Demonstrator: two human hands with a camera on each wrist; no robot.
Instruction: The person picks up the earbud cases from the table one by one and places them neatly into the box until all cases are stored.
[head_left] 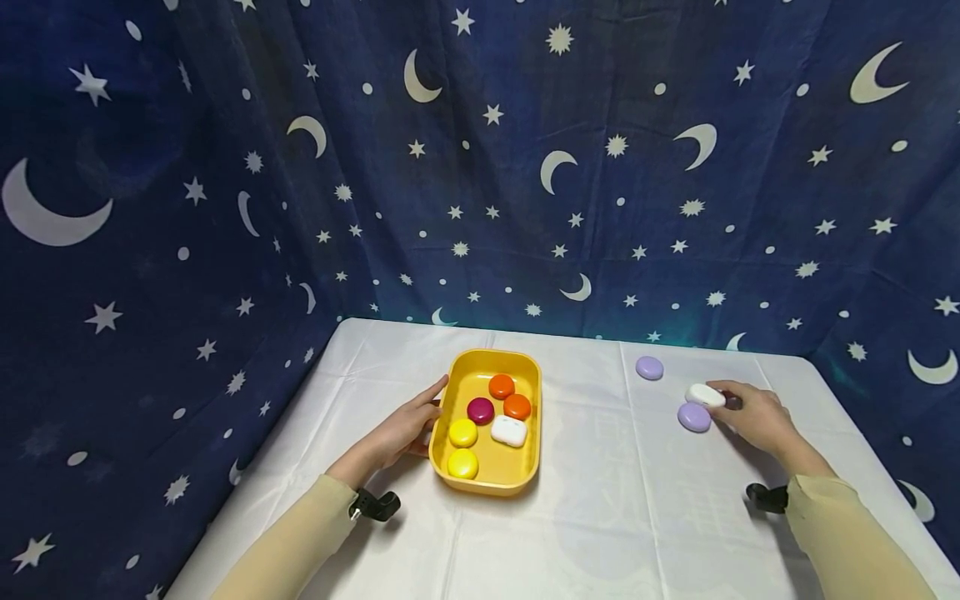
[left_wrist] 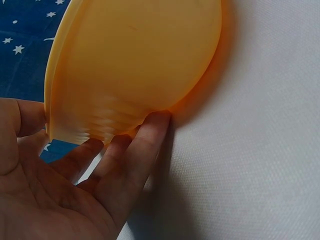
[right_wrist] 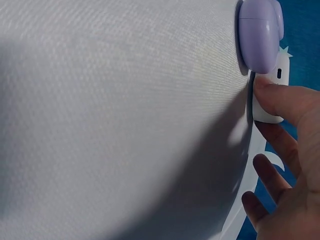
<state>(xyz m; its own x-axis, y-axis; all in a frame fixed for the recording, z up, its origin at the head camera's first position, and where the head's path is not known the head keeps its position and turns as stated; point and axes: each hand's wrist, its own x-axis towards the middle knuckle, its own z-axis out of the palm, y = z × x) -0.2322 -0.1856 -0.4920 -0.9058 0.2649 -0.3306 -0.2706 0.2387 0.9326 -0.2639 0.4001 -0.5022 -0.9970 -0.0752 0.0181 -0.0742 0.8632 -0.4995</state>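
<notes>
A yellow tray (head_left: 527,477) holds two orange, two yellow and one maroon round case plus a white case (head_left: 509,431). My left hand (head_left: 405,427) lies against the tray's left wall (left_wrist: 135,65) with fairly straight fingers (left_wrist: 145,145) and the thumb near the rim. At the right, my right hand (head_left: 750,414) pinches a white case (head_left: 705,395), thumb (right_wrist: 280,97) pressed on it (right_wrist: 279,74). A lilac round case (head_left: 693,417) (right_wrist: 260,35) lies right beside it. A small dark item (head_left: 732,402) is mostly hidden under my fingers.
A second lilac case (head_left: 649,367) lies further back on the white tablecloth (head_left: 600,517). Dark blue star-and-moon curtains (head_left: 525,167) close in the table at the back and both sides. The table's right edge is close to my right hand.
</notes>
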